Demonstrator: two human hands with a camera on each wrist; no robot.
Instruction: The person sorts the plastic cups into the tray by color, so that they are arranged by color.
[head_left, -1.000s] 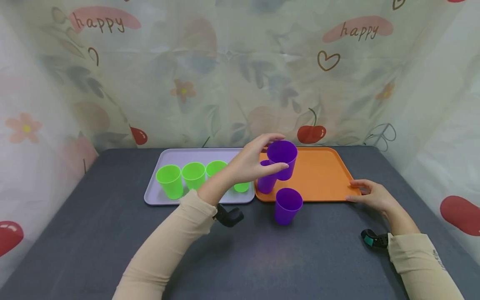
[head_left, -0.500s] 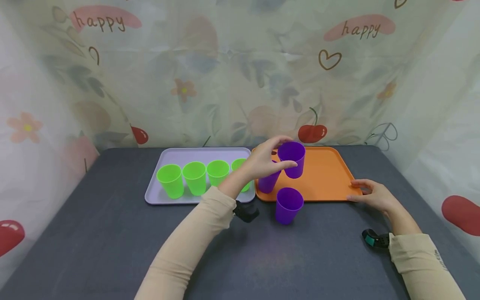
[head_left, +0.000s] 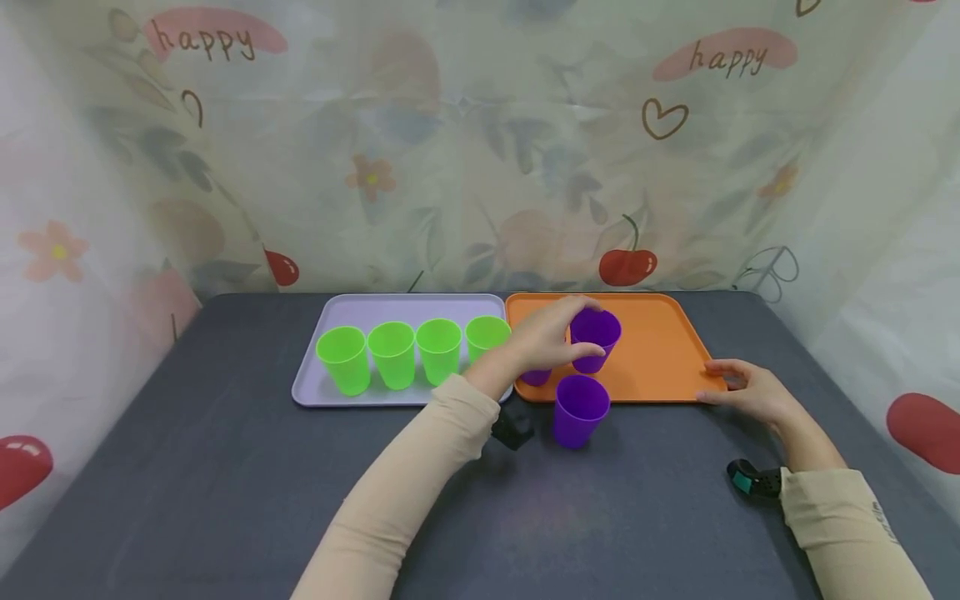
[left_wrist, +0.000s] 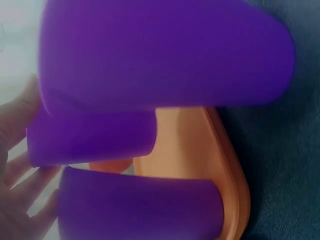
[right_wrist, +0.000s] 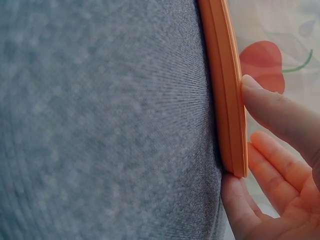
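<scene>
My left hand (head_left: 551,337) holds a purple cup (head_left: 597,335) by its rim, thumb in front and fingers behind, low over the orange tray (head_left: 652,358). Partly behind that hand, a second purple cup (head_left: 536,377) stands at the tray's left front. A third purple cup (head_left: 580,417) is upright on the table just before the tray; it looms largest in the left wrist view, above the held cup (left_wrist: 95,137). At the tray's right front corner, my right hand (head_left: 753,396) grips the edge, its thumb on the rim (right_wrist: 227,90) in the right wrist view.
A lilac tray (head_left: 341,310) adjoins the orange one on the left. Several bright green cups (head_left: 393,357) stand upright in a row on it. Both trays lie at the back of the dark table (head_left: 225,467), before a patterned curtain (head_left: 450,167).
My left hand has carried the purple cup rightward and then down toward the orange tray, uncovering more of the green cups. The right hand has stayed at the tray's corner.
</scene>
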